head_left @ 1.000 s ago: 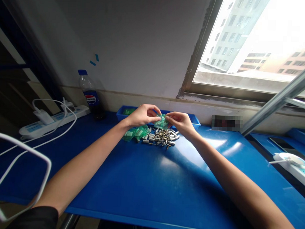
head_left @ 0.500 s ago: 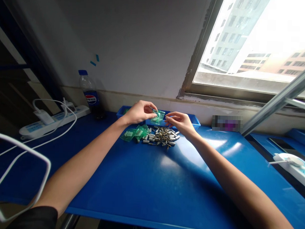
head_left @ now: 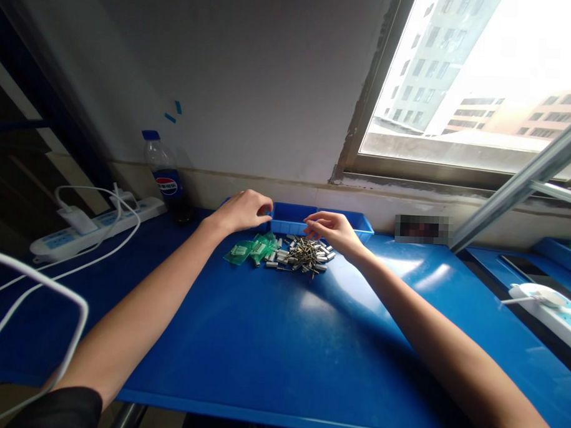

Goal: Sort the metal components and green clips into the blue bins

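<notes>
My left hand [head_left: 245,211] is over the left part of the blue divided tray [head_left: 294,228], thumb and curled fingers apart, with nothing seen between them. It hides most of that compartment. My right hand [head_left: 334,229] hovers in front of the tray's right side, fingertips drawn together in a pinch; anything in them is too small to make out. Below the hands lies a pile of brass-coloured pins [head_left: 307,253] mixed with silver metal cylinders [head_left: 282,259]. Left of the pile are small green plastic bags [head_left: 240,252] with silver pieces inside.
A cola bottle [head_left: 168,184] stands at the back left beside a white power strip [head_left: 97,229] with looping white cables. Another power strip [head_left: 551,317] is at the right, near a slanted metal bar [head_left: 515,184]. The wall and window close off the back.
My left hand has moved left over the tray, and the green bag it held is no longer seen in it. My right hand has stayed nearly in place.
</notes>
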A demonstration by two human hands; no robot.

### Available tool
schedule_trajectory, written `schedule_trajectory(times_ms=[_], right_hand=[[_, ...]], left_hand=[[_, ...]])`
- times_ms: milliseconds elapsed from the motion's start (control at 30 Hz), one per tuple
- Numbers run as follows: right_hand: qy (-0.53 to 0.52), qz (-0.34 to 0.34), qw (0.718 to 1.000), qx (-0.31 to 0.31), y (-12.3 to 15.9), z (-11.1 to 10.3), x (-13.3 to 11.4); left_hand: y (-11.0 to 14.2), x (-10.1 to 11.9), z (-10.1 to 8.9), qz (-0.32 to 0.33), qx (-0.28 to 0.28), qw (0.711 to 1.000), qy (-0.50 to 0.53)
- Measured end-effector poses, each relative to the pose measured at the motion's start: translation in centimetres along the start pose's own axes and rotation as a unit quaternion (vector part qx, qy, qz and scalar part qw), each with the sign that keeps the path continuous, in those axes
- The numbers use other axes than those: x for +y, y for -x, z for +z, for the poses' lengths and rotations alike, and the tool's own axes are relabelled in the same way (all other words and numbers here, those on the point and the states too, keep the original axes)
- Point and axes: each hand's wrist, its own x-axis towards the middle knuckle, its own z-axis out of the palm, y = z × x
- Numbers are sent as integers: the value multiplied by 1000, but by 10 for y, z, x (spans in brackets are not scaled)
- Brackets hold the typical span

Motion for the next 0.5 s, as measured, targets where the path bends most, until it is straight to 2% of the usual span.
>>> schedule_trajectory(times_ms=[167, 400, 500], right_hand=[[-11, 5, 1000, -7, 1, 3, -2], [-26, 8, 1000, -16, 1, 3, -6], [-24, 12, 1000, -16, 0, 3, -4]], left_hand=[[6, 23, -1, -45, -136, 990, -4], [5, 33, 3, -38, -236, 968, -72], [6, 39, -2, -49, -243, 965, -83]])
